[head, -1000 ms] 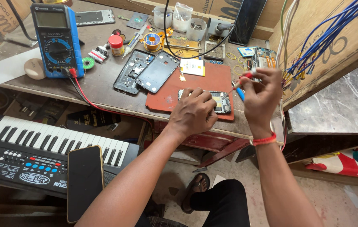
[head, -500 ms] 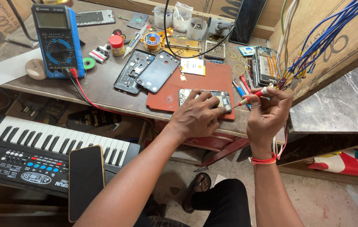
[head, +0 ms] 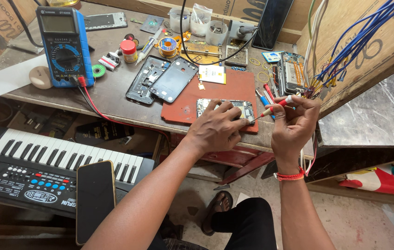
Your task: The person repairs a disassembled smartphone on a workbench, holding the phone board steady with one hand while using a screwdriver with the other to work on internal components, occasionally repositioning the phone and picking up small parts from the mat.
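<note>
Lowered since earlier, the screwdriver (head: pixel 271 109) is pinched in the right hand (head: pixel 294 127); its tip is set beside the left hand (head: pixel 215 129) fingers, spread flat on the opened phone (head: pixel 241 109); unscrewing appears underway; steady alignment is needed.

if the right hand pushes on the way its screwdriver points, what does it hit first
Most likely the opened phone on the red mat: the right hand aims the red-handled screwdriver at its right end, beside the left hand.

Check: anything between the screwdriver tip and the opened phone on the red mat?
Nothing visible. The right hand points the screwdriver at the opened phone, whose right end is bare; the left hand presses on its left part only.
</note>
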